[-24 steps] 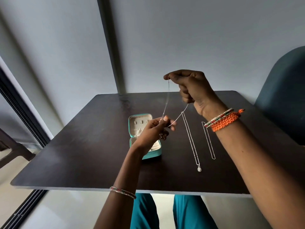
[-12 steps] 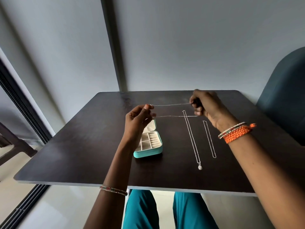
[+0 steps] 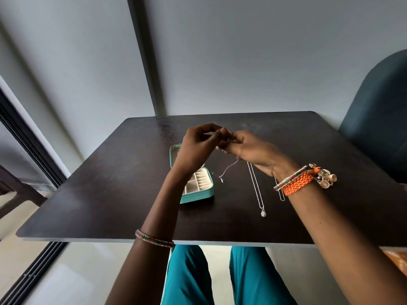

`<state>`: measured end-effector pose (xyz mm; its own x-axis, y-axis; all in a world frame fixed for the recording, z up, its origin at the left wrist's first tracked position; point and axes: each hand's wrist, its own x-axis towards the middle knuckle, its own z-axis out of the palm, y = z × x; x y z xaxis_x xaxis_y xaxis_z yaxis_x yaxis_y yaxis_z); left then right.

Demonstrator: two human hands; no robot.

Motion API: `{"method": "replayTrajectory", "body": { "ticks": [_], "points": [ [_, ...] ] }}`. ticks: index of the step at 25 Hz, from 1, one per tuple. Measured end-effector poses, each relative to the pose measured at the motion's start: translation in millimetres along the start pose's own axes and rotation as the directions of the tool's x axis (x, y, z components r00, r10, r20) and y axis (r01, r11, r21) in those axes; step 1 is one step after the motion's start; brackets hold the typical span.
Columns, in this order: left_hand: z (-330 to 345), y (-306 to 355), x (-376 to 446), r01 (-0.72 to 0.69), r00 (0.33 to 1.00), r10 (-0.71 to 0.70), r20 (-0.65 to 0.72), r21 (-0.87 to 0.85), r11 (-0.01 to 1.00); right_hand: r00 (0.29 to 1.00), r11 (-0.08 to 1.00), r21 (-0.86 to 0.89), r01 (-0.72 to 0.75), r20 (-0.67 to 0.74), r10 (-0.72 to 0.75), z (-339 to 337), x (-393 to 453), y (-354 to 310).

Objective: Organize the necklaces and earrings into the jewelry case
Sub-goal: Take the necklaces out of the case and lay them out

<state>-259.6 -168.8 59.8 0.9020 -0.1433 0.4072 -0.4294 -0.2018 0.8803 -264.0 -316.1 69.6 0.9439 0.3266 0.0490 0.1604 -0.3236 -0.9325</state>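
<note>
A thin silver necklace (image 3: 228,170) hangs folded between my hands, its small pendant dangling just above the table. My left hand (image 3: 199,145) and my right hand (image 3: 246,148) meet above the table and both pinch the chain near its top. Below my left hand the teal jewelry case (image 3: 206,195) lies open, its cream compartments showing and its lid partly hidden by my wrist. Two more necklaces lie stretched on the table: one with a round pendant (image 3: 256,190) and a plain chain (image 3: 281,195) mostly hidden behind my right wrist.
The dark wooden table (image 3: 110,183) stands against a grey wall. A dark blue chair back (image 3: 381,111) rises at the right. A window frame and floor show at the left. My teal-trousered legs are below the front edge.
My hands held the chain stretched wide apart half a second ago; they have come together, folding the chain so it dangles doubled beside the case.
</note>
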Motion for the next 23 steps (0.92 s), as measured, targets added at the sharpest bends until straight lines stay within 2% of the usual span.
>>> {"method": "replayTrajectory", "body": {
  "ticks": [2,5,7,10,11,13,16,18,20,23],
  "points": [
    [2,4,-3,-0.004,1.000,0.005,-0.018,0.017,1.000,0.991,0.996,-0.069,0.054,-0.115,-0.062,-2,5,6],
    [4,11,-6,-0.016,0.999,0.014,-0.042,-0.048,0.999,0.938,0.967,-0.200,0.158,-0.277,-0.211,-4,10,10],
    [4,15,-5,-0.033,0.997,0.026,-0.072,-0.094,0.995,0.921,0.964,-0.115,0.240,-0.285,-0.264,-2,11,6],
    [1,19,-4,-0.087,0.992,0.078,-0.099,-0.094,0.992,0.934,0.947,0.151,0.284,-0.267,-0.238,2,10,-1],
    [0,20,-4,-0.104,0.990,0.096,-0.106,-0.076,0.992,0.931,0.942,0.168,0.291,-0.277,-0.239,4,9,-3],
    [-1,19,-3,-0.105,0.986,0.097,-0.136,-0.058,0.993,0.894,0.953,0.019,0.302,-0.352,-0.277,3,11,-6],
    [0,16,-4,-0.016,0.983,-0.003,-0.185,-0.100,0.995,0.822,0.933,-0.150,0.328,-0.441,-0.360,0,12,-13],
    [2,14,-6,0.079,0.988,-0.098,-0.116,-0.162,0.984,0.808,0.910,-0.184,0.371,-0.419,-0.414,0,12,-21],
    [6,8,-8,0.173,0.985,-0.167,0.045,-0.205,0.963,0.821,0.901,-0.152,0.405,-0.373,-0.432,2,12,-29],
    [18,-13,-13,0.179,0.965,-0.128,0.228,-0.218,0.959,0.829,0.915,-0.137,0.380,-0.389,-0.402,-1,18,-37]
  ]
}}
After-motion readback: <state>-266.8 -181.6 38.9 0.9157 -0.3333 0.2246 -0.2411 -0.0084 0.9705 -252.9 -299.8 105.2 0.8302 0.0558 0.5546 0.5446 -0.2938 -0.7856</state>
